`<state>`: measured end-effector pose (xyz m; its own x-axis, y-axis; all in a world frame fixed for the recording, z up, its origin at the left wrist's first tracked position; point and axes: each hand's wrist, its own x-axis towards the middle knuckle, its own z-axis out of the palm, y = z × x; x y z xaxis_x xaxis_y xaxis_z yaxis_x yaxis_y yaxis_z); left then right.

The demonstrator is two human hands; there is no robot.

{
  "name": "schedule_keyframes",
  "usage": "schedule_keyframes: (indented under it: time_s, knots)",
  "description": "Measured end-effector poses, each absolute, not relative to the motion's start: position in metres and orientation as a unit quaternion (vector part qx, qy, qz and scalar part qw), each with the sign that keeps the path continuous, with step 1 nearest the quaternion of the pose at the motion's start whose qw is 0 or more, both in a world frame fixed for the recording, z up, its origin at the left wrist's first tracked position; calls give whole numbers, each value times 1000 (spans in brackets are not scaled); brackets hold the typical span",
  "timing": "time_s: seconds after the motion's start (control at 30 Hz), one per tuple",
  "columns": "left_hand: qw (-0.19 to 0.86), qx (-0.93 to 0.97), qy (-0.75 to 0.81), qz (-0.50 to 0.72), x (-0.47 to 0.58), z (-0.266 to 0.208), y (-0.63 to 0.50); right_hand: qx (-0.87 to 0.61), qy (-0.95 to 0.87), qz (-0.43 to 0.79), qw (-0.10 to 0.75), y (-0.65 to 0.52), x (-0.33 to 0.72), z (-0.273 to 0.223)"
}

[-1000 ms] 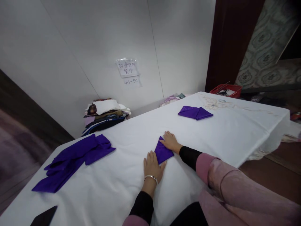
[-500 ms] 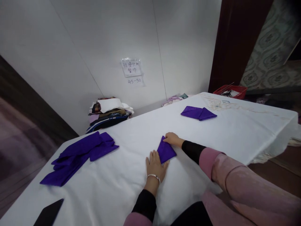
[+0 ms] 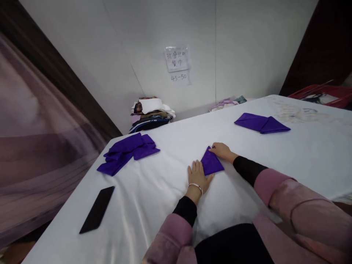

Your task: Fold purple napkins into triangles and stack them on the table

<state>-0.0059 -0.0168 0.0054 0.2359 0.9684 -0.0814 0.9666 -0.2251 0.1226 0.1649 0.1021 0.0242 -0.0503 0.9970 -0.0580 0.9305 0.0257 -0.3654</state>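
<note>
Pinched by the right hand [image 3: 221,150], folded purple cloth [image 3: 211,163] touches the left hand [image 3: 198,177]

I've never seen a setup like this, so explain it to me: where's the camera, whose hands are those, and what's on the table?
No machine is at work here: these are a person's own bare hands. The camera is worn on their head, looking forward and down.

On the white-covered table, the left hand lies flat at the left edge of a small folded purple cloth. The right hand seems to pinch its far corner.

Farther off to the right lies a larger folded piece; to the left, a loose purple heap and a dark flat object I can't identify.
</note>
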Motion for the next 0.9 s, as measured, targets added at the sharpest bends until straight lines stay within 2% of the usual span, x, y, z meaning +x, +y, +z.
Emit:
schedule_keyframes:
  time_s: [0.37, 0.53, 0.77, 0.9]
  knots:
    - [71, 784, 617, 16, -6, 0, -18, -676, -698, 219, 87, 129, 151, 33]
    - [75, 783, 618, 22, -7, -1, -18, -663, -667, 301, 154, 127, 156, 34]
    - [92, 792, 603, 16, -10, 7, -18, -621, -555, 480, 276, 111, 175, 40]
    - [95, 806, 582, 46, -12, 11, -21, -577, -509, 557, 313, 103, 186, 52]
